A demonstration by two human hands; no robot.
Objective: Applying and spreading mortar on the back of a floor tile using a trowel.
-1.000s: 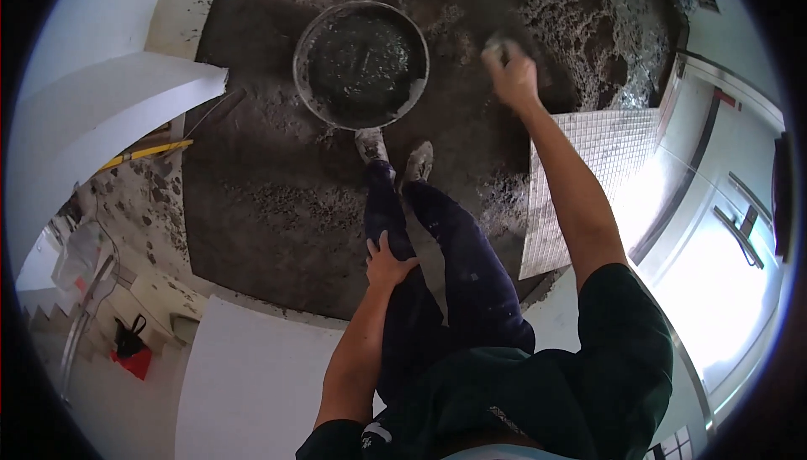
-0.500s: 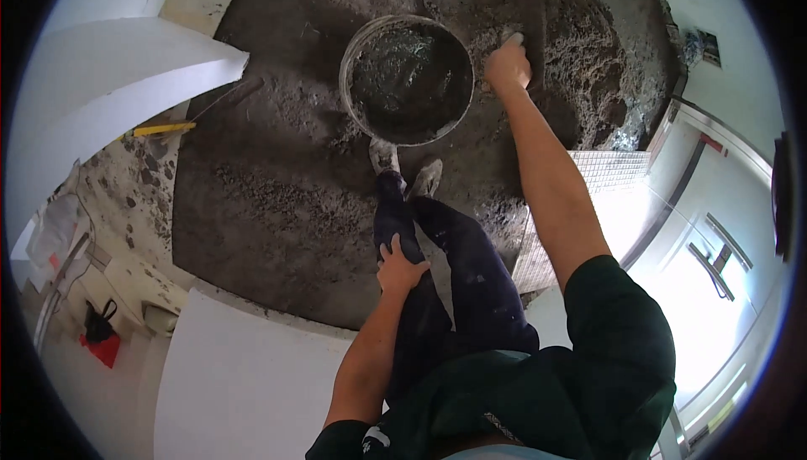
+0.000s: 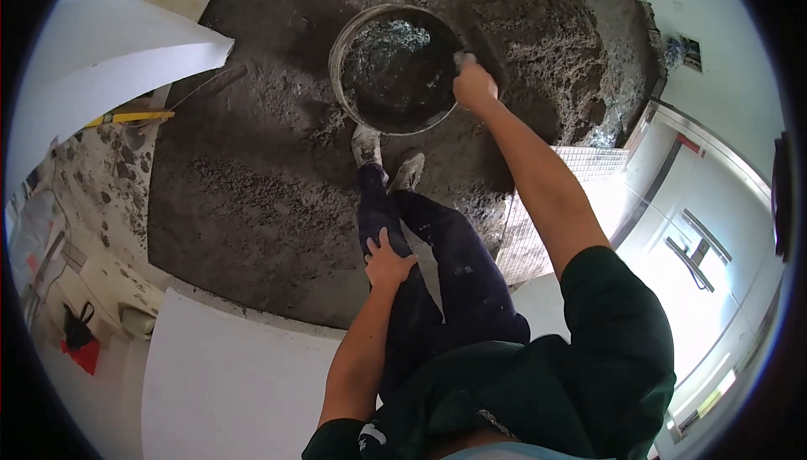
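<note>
Right hand grip clenched on round metal basin rim; left hand spread on thigh

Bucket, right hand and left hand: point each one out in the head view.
bucket [image 3: 343, 57]: head view, on the left side of its metal rim.
right hand [image 3: 473, 86]: head view, on the back of the hand at the bucket's rim.
left hand [image 3: 388, 263]: head view, on the back of the hand resting on the thigh.
</note>
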